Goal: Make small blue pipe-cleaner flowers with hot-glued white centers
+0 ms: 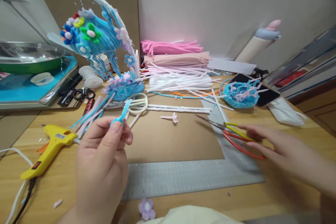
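Our left hand [105, 154] pinches a short strip of blue fuzzy wire [127, 106] between thumb and fingertips, raised left of the middle of the table [61, 183]. The strip is curled at its lower end and straight above, so we judge it only partly shaped. On the right, our right hand [275, 143] grasps the coloured handles of a pair of pliers [219, 125]; we cannot tell how firmly.

Some parts look done: at the far left, a flower-covered blue ornament [105, 36] hangs from a white arch [103, 0] on a blue base [126, 89]. A small pink flower [175, 118] lies on the brown board [178, 143], and a lilac flower [147, 209] sits at the near edge; both are formed but separate. At the far middle, bundles of pink wires [173, 47] and white wires [168, 82] look unused.
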Tool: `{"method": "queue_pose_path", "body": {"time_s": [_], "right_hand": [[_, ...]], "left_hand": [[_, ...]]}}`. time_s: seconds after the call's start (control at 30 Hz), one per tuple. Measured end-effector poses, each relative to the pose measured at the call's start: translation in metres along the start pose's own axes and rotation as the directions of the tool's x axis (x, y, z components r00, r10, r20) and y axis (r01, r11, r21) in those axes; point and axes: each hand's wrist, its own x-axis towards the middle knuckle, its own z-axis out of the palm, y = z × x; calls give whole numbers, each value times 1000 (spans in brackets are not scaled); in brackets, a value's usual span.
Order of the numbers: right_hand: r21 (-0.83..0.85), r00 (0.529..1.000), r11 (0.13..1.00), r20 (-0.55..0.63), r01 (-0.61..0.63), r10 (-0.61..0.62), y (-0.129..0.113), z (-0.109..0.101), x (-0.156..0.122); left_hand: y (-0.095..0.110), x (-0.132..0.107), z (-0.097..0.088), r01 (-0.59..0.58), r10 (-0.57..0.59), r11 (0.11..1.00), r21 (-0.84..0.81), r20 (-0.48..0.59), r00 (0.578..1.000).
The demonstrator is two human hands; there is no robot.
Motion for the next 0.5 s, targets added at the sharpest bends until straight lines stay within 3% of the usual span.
{"method": "queue_pose_path", "body": {"time_s": [0.1,0.17,0.23,0.27,0.3,0.33,0.37,0.4,0.43,0.47,0.5], "right_hand": [[-136,992,991,-120,10,-26,-2,11,-20],[-122,978,990,-183,77,-98,-38,15,-22],[9,954,954,-14,300,-300,-92,19,-19],[99,879,892,153,440,-451,-121,23,-16],[188,763,808,266,558,-589,-148,28,-12],[257,619,694,319,672,-718,-171,36,-9],[271,511,590,312,761,-801,-190,45,-5],[280,371,440,266,853,-890,-203,55,-1],[215,363,422,266,881,-893,-212,66,2],[197,299,350,248,916,-921,-216,75,6],[243,182,237,227,941,-957,-218,84,9]], "left_hand": [[1,-2,0,17,-17,1000,-24,13,1000],[1,-2,0,8,-8,1000,-20,16,1000],[0,-2,1,-12,12,1000,-11,12,1000],[-1,-2,1,-22,22,1000,-12,10,1000],[-1,-1,1,-30,30,999,-15,6,1000],[-2,0,1,-41,41,999,-19,0,999],[-3,1,0,-50,50,999,-22,-7,999],[-4,2,0,-56,55,998,-21,-16,998],[-5,3,0,-57,57,998,-16,-23,998],[-5,4,0,-55,55,998,-7,-27,998],[-5,5,0,-50,50,999,2,-26,998]]}}
